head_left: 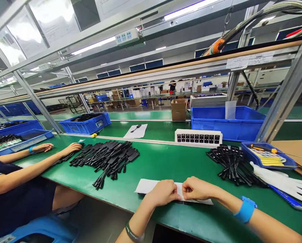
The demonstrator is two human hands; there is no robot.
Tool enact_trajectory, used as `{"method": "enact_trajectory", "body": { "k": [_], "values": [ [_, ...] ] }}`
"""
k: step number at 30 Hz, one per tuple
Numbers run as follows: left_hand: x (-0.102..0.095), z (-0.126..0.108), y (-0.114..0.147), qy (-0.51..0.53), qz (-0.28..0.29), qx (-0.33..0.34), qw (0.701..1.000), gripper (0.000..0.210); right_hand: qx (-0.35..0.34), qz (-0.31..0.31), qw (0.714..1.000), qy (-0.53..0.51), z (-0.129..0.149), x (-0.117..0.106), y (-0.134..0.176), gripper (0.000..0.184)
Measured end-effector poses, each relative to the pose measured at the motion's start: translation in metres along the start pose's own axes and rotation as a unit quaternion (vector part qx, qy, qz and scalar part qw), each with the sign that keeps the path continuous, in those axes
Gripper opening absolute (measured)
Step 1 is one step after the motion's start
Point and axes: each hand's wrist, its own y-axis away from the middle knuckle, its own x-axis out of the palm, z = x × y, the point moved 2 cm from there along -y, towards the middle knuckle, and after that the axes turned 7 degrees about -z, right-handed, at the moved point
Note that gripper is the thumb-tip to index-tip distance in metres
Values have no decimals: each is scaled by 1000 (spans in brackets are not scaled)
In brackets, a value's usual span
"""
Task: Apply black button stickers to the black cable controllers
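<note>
Left hand [164, 192] and right hand [194, 189]: grip of each pinching long white paper-like strip [147, 185], near edge of green worktop [163, 160]. Seemingly midway: strip not yet released; black cabled-unit heap [106, 155] left, smaller black bunch [231, 167] right.

On our bench [166, 162] we see a large cable heap [107, 153] at left, a white strip [147, 186] near the front edge, and a smaller heap [231, 165], tray [279, 167], glove [282, 179] and blue tool [286, 197] at right.
</note>
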Motion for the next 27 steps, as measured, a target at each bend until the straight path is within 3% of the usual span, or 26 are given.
{"method": "enact_trajectory", "body": {
  "k": [6,11,13,18,23,27],
  "values": [
    [5,-5,-3,-17,-18,-18,1000,37,57,-46,997,18,-7,-1,3,17],
    [3,-8,-5,-19,-15,-34,999,41,71,56,995,-30,-21,-13,6,8],
    [2,-7,-5,-17,-13,-36,999,41,82,66,994,-33,-26,-16,7,6],
    [5,-5,-7,-16,-7,-39,999,39,91,-9,996,10,-22,-10,13,6],
    [5,-5,-12,-15,-3,-41,999,35,76,-68,994,36,-21,-8,23,17],
    [2,-3,-15,-6,12,-49,999,32,63,4,998,-11,-35,-19,22,12]
  ]
}}
